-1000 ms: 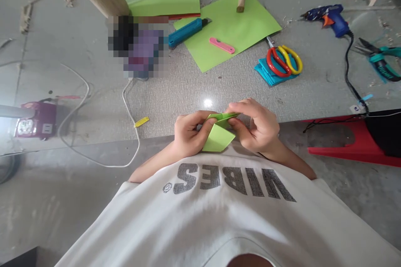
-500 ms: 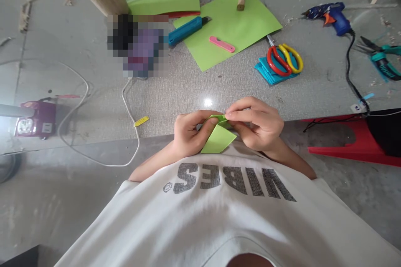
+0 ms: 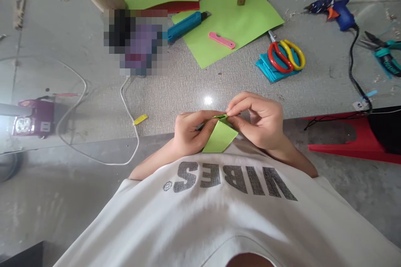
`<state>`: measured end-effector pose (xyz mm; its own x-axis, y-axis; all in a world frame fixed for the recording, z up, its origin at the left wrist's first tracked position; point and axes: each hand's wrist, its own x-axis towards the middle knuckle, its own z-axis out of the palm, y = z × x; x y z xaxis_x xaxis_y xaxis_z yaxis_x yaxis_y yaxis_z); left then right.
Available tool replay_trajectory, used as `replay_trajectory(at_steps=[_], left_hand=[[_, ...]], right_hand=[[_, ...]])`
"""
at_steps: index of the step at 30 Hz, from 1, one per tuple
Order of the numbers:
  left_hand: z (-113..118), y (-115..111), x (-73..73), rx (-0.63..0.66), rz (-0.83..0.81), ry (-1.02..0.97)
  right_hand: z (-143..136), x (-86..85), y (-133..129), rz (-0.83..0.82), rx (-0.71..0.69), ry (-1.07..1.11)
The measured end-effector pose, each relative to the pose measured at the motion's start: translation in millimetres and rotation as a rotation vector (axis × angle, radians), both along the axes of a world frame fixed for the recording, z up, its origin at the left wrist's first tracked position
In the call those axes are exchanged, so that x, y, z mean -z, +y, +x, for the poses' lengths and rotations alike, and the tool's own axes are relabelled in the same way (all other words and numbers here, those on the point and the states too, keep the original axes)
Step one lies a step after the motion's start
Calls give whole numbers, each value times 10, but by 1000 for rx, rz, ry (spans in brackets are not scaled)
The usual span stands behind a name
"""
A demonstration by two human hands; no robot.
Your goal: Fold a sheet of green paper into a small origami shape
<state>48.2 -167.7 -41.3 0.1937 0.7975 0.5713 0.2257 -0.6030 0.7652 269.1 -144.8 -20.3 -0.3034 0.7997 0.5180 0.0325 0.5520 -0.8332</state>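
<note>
A folded piece of green paper (image 3: 220, 137) is held between my two hands, just off the near edge of the table. My left hand (image 3: 191, 132) pinches its left side between thumb and fingers. At its upper right edge, my right hand (image 3: 258, 119) grips the fold with thumb and fingertips. One flat flap hangs down toward my white shirt. The fingers partly hide the folded part at the top.
On the table (image 3: 175, 96) are a green sheet (image 3: 200, 52), a teal box cutter (image 3: 184, 27), a pink folding knife (image 3: 222, 40), scissors (image 3: 286, 56), a glue gun (image 3: 340, 12) and pliers (image 3: 384, 52). A white cable (image 3: 125, 100) loops over the left edge. A red stool (image 3: 344, 137) stands right.
The top fold of the green paper looks flatter and more closed between my fingertips. My hands have stayed nearly in place, and the view has shifted slightly.
</note>
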Motion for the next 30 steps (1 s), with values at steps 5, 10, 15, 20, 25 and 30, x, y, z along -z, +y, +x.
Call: replay_trajectory(at_steps=[5, 10, 15, 20, 25, 30], left_hand=[[-24, 23, -2, 10, 23, 33], [-35, 26, -18, 24, 58, 52], [-68, 43, -26, 36, 90, 75], [-101, 60, -66, 92, 70, 134], [-116, 55, -102, 98, 15, 170], [-131, 45, -110, 107, -65, 202]], right_hand=[[34, -35, -7, -114, -8, -41], [35, -19, -10, -229, -77, 54], [97, -141, 59, -425, -124, 31], [281, -338, 298, -412, -296, -262], [348, -426, 440, -198, -360, -434], [352, -450, 461, -20, -407, -546]])
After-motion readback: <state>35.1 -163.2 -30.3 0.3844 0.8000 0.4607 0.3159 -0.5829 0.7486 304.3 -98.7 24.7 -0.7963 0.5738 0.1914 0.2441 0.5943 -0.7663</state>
